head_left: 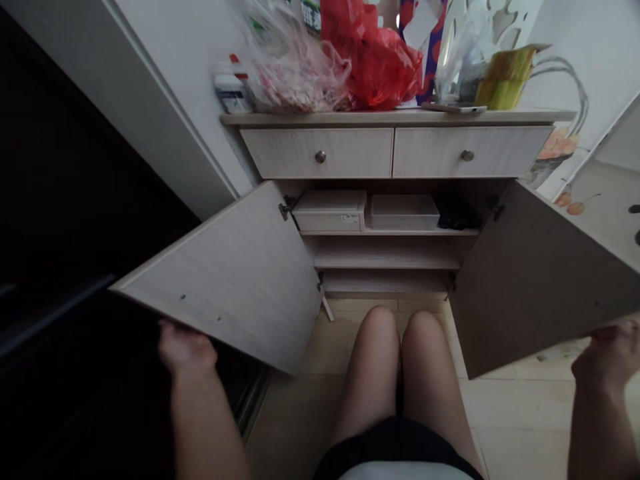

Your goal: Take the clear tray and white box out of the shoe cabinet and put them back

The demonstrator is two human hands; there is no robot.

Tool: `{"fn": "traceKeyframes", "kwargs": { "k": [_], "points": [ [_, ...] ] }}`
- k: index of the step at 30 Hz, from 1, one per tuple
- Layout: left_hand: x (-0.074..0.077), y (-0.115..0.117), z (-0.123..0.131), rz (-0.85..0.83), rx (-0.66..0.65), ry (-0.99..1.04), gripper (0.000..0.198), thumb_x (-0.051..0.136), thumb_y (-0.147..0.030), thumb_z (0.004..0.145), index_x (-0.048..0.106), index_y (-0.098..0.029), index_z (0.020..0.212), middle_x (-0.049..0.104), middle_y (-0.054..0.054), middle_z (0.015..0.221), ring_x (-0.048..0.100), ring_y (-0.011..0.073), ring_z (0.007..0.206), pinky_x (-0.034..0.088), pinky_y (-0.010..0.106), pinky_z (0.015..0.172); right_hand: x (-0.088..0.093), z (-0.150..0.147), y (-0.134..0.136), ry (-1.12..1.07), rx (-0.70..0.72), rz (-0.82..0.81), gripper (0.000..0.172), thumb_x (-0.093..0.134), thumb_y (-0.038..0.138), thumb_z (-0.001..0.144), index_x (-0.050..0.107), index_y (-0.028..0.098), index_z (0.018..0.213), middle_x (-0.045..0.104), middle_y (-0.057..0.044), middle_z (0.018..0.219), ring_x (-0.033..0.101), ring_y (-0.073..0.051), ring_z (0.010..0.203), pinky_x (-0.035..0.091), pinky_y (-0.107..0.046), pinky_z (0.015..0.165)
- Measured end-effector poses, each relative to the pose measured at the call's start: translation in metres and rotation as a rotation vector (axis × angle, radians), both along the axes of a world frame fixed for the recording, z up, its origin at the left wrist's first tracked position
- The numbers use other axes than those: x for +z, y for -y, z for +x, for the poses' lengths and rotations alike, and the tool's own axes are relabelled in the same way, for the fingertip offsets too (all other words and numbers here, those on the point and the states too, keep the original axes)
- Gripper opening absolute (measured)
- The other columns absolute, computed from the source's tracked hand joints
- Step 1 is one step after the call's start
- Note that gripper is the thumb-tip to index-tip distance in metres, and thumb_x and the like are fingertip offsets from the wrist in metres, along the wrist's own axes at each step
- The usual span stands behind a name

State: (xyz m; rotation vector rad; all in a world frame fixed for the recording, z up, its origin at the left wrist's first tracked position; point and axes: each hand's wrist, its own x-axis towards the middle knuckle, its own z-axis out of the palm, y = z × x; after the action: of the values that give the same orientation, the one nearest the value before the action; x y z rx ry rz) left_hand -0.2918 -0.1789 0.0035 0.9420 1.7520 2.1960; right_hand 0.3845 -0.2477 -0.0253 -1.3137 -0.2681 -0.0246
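A pale wood-grain cabinet stands before my knees with both doors swung wide. My left hand (186, 347) is at the outer edge of the left cabinet door (235, 273), its fingers curled behind the panel and mostly hidden. On the other side, my right hand (611, 353) grips the edge of the right cabinet door (540, 280), fingers also partly out of sight. Inside, the upper shelf holds a white lidded box (327, 210), a translucent bin (404, 212) and a dark, crumpled item (456, 211). Two lower shelves (385, 253) show beneath.
Two drawers with round knobs (320, 157) sit above the doors. Crowding the cabinet top (400, 119) are a clear bag (300, 73), a red plastic bag (373, 60), a white bottle (233, 92) and a yellow packet (505, 80). A dark recess lies at left.
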Motion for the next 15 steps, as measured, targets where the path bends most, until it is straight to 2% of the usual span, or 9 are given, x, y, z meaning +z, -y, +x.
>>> {"fn": "traceKeyframes", "kwargs": {
  "k": [2, 5, 7, 10, 12, 15],
  "points": [
    [-0.006, -0.002, 0.013, 0.035, 0.092, 0.165, 0.030, 0.056, -0.061, 0.072, 0.057, -0.031, 0.070, 0.073, -0.007, 0.082, 0.062, 0.0306, 0.117, 0.045, 0.058, 0.108, -0.008, -0.007, 0.004, 0.065, 0.094, 0.058, 0.048, 0.072, 0.074, 0.054, 0.069, 0.035, 0.083, 0.070, -0.016, 0.101, 0.066, -0.034, 0.102, 0.044, -0.061, 0.092],
    [-0.022, 0.005, 0.042, 0.054, 0.143, 0.239, 0.024, 0.067, -0.049, 0.066, 0.059, -0.026, 0.071, 0.071, -0.007, 0.078, 0.065, 0.0263, 0.107, 0.051, 0.051, 0.101, -0.015, -0.023, 0.004, 0.196, 0.211, 0.031, 0.050, 0.076, 0.072, 0.056, 0.069, 0.032, 0.085, 0.070, -0.013, 0.084, 0.068, -0.030, 0.080, 0.048, -0.060, 0.088],
    [-0.036, 0.009, 0.065, 0.041, 0.067, 0.210, 0.032, 0.071, -0.049, 0.063, 0.064, -0.023, 0.080, 0.071, -0.003, 0.082, 0.067, 0.0244, 0.099, 0.053, 0.047, 0.097, -0.015, -0.040, -0.001, 0.256, 0.286, -0.019, 0.048, 0.075, 0.069, 0.062, 0.069, 0.029, 0.088, 0.069, -0.012, 0.080, 0.068, -0.028, 0.073, 0.051, -0.057, 0.084],
    [-0.053, 0.003, 0.107, 0.011, -0.109, 0.139, 0.046, 0.074, -0.054, 0.061, 0.068, -0.019, 0.089, 0.073, 0.004, 0.090, 0.069, 0.0221, 0.092, 0.054, 0.040, 0.092, -0.009, -0.073, -0.015, 0.322, 0.449, -0.060, 0.044, 0.071, 0.060, 0.073, 0.067, 0.024, 0.097, 0.072, -0.012, 0.088, 0.069, -0.026, 0.079, 0.054, -0.049, 0.081],
    [-0.057, -0.012, 0.138, -0.009, -0.229, 0.077, 0.047, 0.076, -0.056, 0.061, 0.069, -0.017, 0.087, 0.074, 0.007, 0.088, 0.070, 0.0220, 0.086, 0.056, 0.037, 0.084, -0.004, -0.096, -0.029, 0.371, 0.562, -0.084, 0.042, 0.067, 0.057, 0.078, 0.065, 0.021, 0.100, 0.072, -0.012, 0.092, 0.069, -0.024, 0.083, 0.055, -0.044, 0.078],
    [-0.053, -0.047, 0.186, -0.020, -0.444, -0.020, 0.047, 0.075, -0.058, 0.065, 0.069, -0.017, 0.085, 0.075, 0.010, 0.085, 0.072, 0.0228, 0.080, 0.058, 0.035, 0.077, 0.005, -0.128, -0.057, 0.462, 0.648, -0.147, 0.041, 0.063, 0.057, 0.082, 0.065, 0.019, 0.098, 0.072, -0.011, 0.093, 0.069, -0.022, 0.081, 0.055, -0.036, 0.071]
  ]
}}
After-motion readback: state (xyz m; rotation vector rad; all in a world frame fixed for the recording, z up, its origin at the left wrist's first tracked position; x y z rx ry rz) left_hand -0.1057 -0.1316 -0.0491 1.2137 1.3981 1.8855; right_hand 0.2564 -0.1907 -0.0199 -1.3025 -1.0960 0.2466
